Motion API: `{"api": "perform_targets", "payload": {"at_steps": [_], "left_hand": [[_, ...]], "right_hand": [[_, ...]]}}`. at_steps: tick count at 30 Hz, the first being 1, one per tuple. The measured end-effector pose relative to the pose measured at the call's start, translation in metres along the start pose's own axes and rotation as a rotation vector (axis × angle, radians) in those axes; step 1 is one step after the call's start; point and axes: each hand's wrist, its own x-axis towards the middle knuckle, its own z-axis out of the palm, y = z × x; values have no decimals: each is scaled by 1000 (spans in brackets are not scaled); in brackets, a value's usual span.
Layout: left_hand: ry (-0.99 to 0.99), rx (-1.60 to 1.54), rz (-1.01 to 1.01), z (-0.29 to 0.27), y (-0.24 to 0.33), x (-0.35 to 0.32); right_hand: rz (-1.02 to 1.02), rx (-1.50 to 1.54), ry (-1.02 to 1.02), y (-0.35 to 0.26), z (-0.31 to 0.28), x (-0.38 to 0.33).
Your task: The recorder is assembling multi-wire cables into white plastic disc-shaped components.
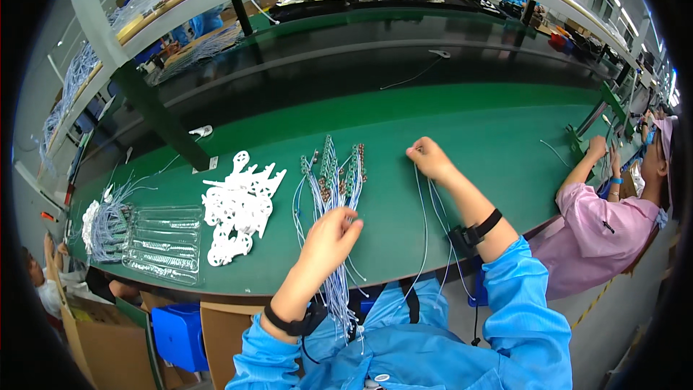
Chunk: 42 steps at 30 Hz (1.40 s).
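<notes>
In the head view, the right hand [434, 160] stands over the green table [491, 152], thumb and fingertips closed together at the upper end of thin, pale blue-white cables [424, 225]; the gripped end is hidden in the fingers. From that pinch the cables trail toward the near edge, probably held up so they stay clear of the pile. The left hand [328, 242] is half curled, its thumb parted from the index finger, nothing visible in its grasp (whether it touches the wires beneath, I cannot tell). Below it runs a bundle of pale blue-white wires [336, 292]; small green circuit boards [329, 162] lie in 3 clusters just beyond its fingers, presumably supported there while the long wires drop over the near edge. Flat white plastic parts [242, 206] sit to the left, seemingly for easy reach.
</notes>
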Motion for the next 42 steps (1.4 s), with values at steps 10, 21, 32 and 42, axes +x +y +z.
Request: {"api": "perform_targets", "payload": {"at_steps": [10,21,32,42], "left_hand": [[143,421,-37,31,-31,66],[-69,-1066,-346,-11,-52,40],[-203,-1069,-46,0,-7,-22],[36,-1338,-116,-5,14,-16]], "right_hand": [[-211,-583,-62,-46,35,-11],[61,406,-492,-89,64,-48],[-329,410,-407,-130,39,-156],[-276,780,-474,-112,42,-182]]}}
